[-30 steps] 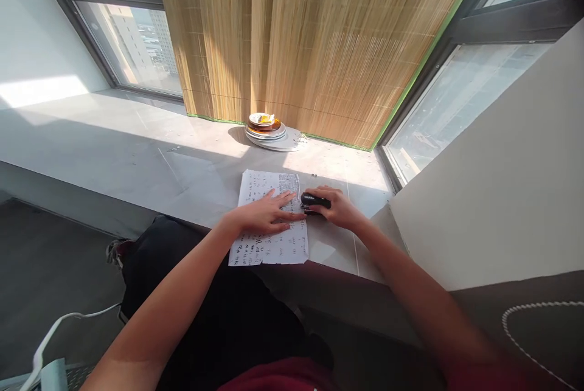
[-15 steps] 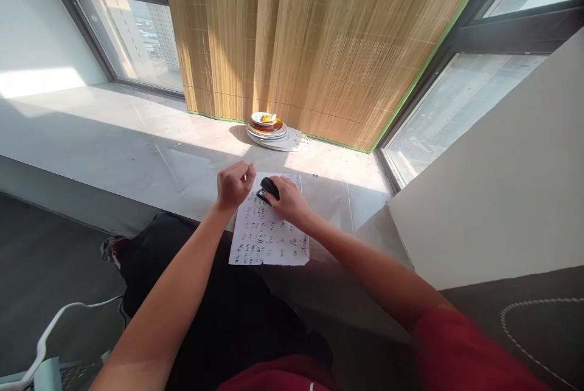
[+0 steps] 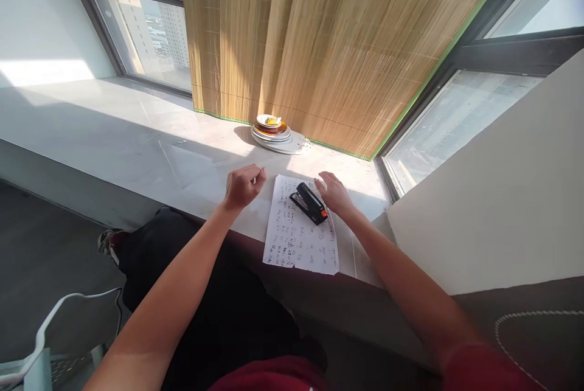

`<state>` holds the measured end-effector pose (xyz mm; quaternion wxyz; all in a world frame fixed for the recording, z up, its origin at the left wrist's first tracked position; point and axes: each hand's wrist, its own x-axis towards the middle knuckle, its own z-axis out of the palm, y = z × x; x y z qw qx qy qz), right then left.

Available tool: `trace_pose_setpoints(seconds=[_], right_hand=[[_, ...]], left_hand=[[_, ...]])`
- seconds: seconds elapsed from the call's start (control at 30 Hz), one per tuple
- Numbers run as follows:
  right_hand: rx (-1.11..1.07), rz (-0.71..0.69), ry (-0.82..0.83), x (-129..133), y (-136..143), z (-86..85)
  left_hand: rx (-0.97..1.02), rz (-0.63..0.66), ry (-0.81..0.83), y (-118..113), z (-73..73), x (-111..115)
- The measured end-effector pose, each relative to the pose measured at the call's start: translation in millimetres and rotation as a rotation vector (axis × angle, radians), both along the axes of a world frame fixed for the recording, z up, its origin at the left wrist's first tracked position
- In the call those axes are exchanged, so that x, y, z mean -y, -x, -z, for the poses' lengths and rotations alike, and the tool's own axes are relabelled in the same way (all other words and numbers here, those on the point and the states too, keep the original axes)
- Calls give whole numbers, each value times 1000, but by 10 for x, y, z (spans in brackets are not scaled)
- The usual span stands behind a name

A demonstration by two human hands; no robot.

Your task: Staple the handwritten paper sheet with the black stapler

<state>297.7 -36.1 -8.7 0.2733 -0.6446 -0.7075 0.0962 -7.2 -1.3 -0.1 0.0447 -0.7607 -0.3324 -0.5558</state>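
A black stapler (image 3: pixel 310 204) with a red-orange end lies on its side on a handwritten sheet of paper (image 3: pixel 285 236). The sheet rests at the front edge of the pale ledge (image 3: pixel 201 166). Just right of the stapler, my right hand (image 3: pixel 334 192) is open over the paper's upper right edge, its fingers bent and apart. Left of the paper is my left hand (image 3: pixel 245 186), closed with the fingers curled in; whatever it may hold is hidden.
Behind the paper, stacked plates (image 3: pixel 272 135) with a small yellow item on top stand by a bamboo blind (image 3: pixel 319 62). A white wall (image 3: pixel 493 184) bounds the ledge at right. A white cable (image 3: pixel 55 312) hangs at lower left.
My right hand has let go of the stapler and moved right. The stapler and paper appear further right in view. My left hand stays closed.
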Motion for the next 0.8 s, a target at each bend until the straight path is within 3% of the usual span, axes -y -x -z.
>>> trace_pose_setpoints(seconds=[0.13, 0.27, 0.4, 0.57, 0.7, 0.8], right_hand=[[120, -157, 187, -474, 140, 151], [109, -296, 210, -853, 492, 239], [54, -426, 191, -1032, 863, 275], [-39, -465, 108, -969, 1024, 174], [-277, -300, -75, -722, 863, -39], [-384, -236, -121, -433, 754, -180]], left_hand=[[3, -5, 0, 11, -1, -8], [12, -12, 30, 34, -12, -12], [-26, -23, 172, 47, 6, -39], [-260, 91, 453, 19, 163, -139], [-460, 171, 557, 6, 268, -183], [-546, 170, 571, -6, 271, -160]])
